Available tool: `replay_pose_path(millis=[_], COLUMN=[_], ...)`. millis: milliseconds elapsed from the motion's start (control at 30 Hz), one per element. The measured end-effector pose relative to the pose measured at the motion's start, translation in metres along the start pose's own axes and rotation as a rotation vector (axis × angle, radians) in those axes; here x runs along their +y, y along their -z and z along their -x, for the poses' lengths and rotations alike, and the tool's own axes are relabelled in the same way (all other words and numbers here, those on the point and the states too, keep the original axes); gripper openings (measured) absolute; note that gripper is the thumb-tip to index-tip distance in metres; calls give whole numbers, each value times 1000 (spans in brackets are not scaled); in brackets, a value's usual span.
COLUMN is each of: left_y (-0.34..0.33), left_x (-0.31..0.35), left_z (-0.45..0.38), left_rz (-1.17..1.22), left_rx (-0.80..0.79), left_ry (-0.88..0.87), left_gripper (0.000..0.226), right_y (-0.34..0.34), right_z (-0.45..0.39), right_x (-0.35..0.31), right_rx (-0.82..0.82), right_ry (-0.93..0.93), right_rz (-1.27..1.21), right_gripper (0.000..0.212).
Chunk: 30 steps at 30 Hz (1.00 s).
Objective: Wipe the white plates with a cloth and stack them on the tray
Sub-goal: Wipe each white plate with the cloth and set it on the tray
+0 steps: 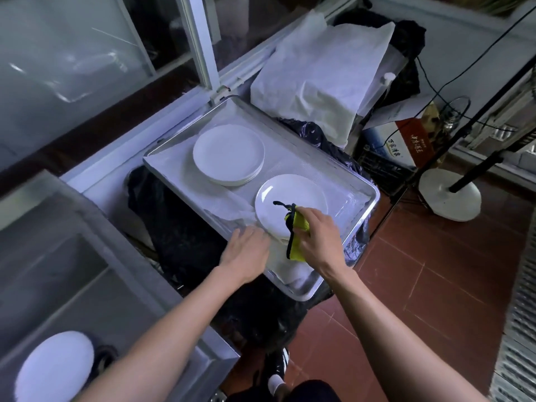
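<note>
We see that the task is partly done: a stack of white plates (228, 155) already stands on the far part of the metal tray (364, 185), and it looks like several plates, though we cannot count them. Nearer to us, a second, lower pile (287, 200) lies on the same tray, and we judge that its top plate is being wiped now. Our right hand (317, 235) holds the yellow cloth (298, 239), fingers curled around it, and presses it on the near edge of this plate. Our left hand (246, 252) rests with relaxed, straight fingers just beside the plate rim, maybe steadying it; whether it touches the rim we cannot tell. The plates are round, smooth and glossy, with a light reflection. The cloth is soft and fuzzy, with a black border and a black loop. The tray is rectangular, thin metal with a raised rim, and a pale liner covers its bottom.
</note>
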<state>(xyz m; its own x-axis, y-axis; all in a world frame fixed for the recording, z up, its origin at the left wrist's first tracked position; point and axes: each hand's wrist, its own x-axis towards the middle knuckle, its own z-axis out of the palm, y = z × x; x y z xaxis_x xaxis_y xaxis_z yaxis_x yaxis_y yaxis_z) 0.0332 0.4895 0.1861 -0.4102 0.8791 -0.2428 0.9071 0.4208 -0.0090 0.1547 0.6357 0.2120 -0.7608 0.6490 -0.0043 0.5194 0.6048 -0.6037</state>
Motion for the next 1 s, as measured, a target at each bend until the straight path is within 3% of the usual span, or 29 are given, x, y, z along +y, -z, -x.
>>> replay_pose_path(millis=[333,533,733,1000], left_y=[-11,-37,-75,-140], left_x=[-78,-130,-167,-194], left_z=[119,216,346,487], left_rz=[240,640,547,570], left_rx=[155,232,301,191], left_ry=[299,585,784,1000], left_gripper=[42,33,17,34], right_y=[-56,-103,-170,-254], right_z=[26,64,130,227], right_x=[-110,-190,-267,-340], right_rx=[-114,-184,-332,-528], right_ry=[279,465,616,708], right_rz=[61,89,109,116], right_gripper=[49,50,52,51])
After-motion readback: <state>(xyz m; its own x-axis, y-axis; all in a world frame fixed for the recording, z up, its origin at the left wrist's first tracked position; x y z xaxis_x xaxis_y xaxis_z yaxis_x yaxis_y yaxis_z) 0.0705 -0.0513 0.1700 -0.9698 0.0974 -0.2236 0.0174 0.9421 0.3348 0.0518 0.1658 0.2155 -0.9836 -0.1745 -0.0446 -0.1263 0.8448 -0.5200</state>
